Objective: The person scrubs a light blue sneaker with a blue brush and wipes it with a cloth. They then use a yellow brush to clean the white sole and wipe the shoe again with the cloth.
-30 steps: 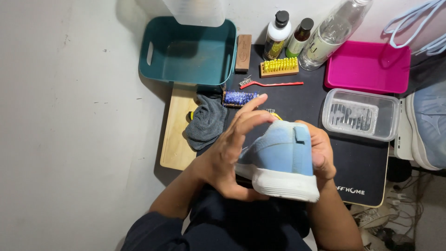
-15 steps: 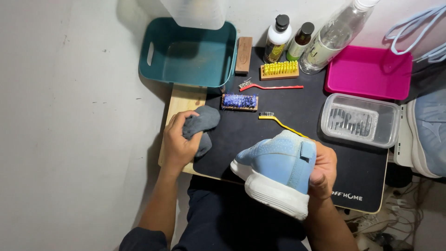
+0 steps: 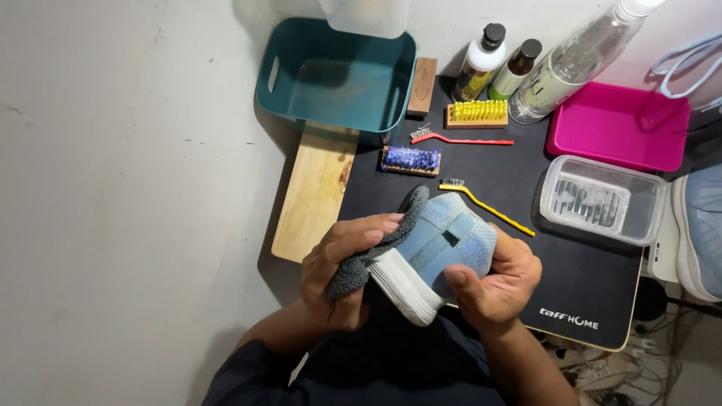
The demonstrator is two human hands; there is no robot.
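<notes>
1. Head view: the left hand (image 3: 347, 265) is clamped on a grey cloth (image 3: 376, 248) pressed to the side of a light-blue shoe (image 3: 440, 244), which the right hand (image 3: 492, 282) grips from beneath, near the mat's (image 3: 519, 180) near edge.
2. Held off the mat, the shoe may slip if the cloth pushes hard.
3. A wide swing could knock the yellow brush (image 3: 489, 207) lying just beyond.

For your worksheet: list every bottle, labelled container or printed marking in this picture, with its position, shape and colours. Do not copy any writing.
White bottle: back of the mat, black cap, yellowish label.
Small dark bottle: just right of it, black cap, green label.
Clear spray bottle: further right, tilted, pale label.
Black mat: white printed mark at its near right corner.
</notes>
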